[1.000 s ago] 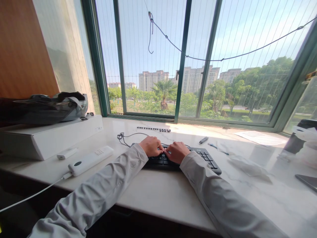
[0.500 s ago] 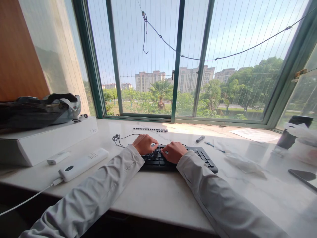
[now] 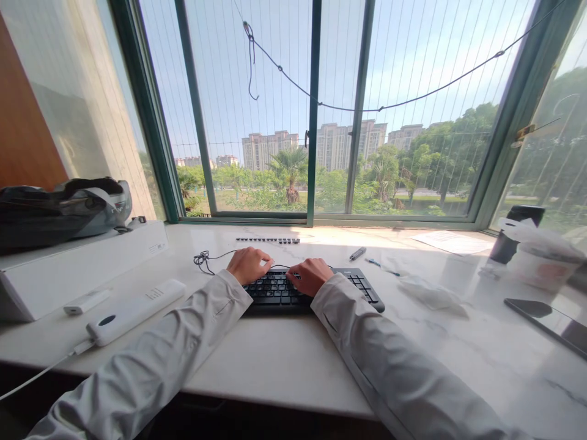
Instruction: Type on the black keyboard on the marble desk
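A black keyboard lies flat on the white marbled tabletop, partly covered by both hands. My left hand is over its back left part, thumb and fingers drawn together; whatever may be between them is too small to make out. My right hand rests on the middle of the keys with its fingers curled down, their tips partly hidden. Behind the keyboard stretches a row of small dark pieces that look like keycaps. A thin black cable lies tangled at the left.
At left are a white power bank with a cable, a small white device and a white box under a dark bag. Right of the keyboard lie a grey tool, a blue-tipped tool, a plastic bag and a tablet-like device.
The view has turned slightly right, so everything sits further left. My left hand has drawn a little away from my right hand, which stays on the keys.
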